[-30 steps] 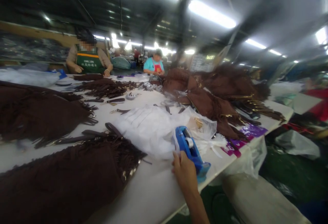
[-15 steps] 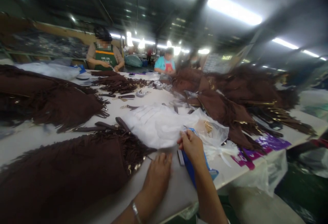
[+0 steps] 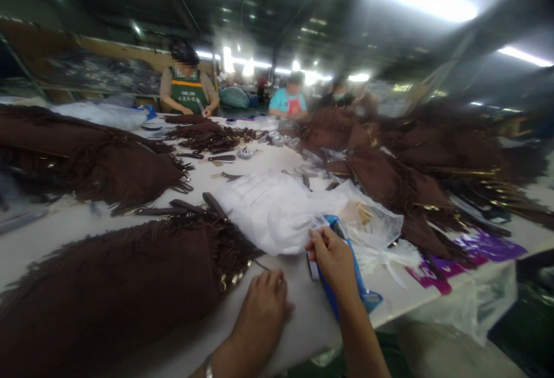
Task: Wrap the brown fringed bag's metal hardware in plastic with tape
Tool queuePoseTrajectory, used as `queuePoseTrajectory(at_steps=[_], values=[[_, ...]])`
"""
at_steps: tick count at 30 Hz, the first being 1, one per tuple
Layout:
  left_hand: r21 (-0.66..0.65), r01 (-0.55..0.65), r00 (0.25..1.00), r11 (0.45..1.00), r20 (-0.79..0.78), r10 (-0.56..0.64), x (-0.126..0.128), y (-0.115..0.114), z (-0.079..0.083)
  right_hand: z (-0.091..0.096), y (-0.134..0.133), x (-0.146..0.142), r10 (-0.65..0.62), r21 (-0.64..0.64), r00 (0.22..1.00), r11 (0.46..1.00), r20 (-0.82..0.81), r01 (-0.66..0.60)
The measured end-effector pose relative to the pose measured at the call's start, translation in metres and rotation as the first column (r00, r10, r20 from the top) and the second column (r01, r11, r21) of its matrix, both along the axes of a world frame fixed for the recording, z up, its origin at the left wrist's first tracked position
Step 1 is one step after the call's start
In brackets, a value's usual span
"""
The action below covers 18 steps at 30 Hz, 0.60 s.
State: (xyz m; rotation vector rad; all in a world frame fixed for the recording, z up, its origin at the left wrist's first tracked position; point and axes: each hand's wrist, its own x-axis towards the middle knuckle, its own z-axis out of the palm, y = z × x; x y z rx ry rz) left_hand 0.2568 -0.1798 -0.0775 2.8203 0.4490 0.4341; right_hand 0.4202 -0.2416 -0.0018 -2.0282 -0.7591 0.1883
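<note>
My right hand is closed in a pinch over a blue packet. A small whitish piece, perhaps a sheet, shows at its fingertips; its kind is unclear. My left hand rests on the table with its fingers curled together, and anything inside them is hidden. Just left of it lies a dark brown fringed bag with gold-coloured metal fittings. Beyond both hands spreads a heap of soft white material. Beside that, a clear plastic bag holds gold-coloured pieces.
Brown fringed bags pile up on the right, and another stack lies on the left. Purple packaging is near the table edge. Straps are strewn mid-table. A co-worker in a green apron works across the table.
The fingers of my left hand have curled in more and drawn back slightly. My right hand still pinches above the blue packet, where a whitish piece now shows. The view has shifted a little.
</note>
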Motion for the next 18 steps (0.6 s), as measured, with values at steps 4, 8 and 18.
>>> queuePoseTrajectory(at_steps=[4, 8, 18], values=[[0.015, -0.009, 0.999, 1.000, 0.040, 0.008, 0.044, 0.002, 0.003, -0.004, 0.000, -0.002, 0.012, 0.005, 1.000, 1.000, 0.002, -0.012], [0.022, -0.017, 0.999, 1.000, 0.049, 0.016, 0.054, 0.003, 0.001, -0.004, -0.009, 0.004, -0.011, -0.016, 1.000, 1.000, 0.025, 0.012], [0.006, 0.069, 0.996, 0.998, 0.051, -0.069, 0.032, 0.004, -0.003, -0.012, -0.012, 0.006, -0.009, 0.016, 1.000, 1.000, -0.011, 0.009]])
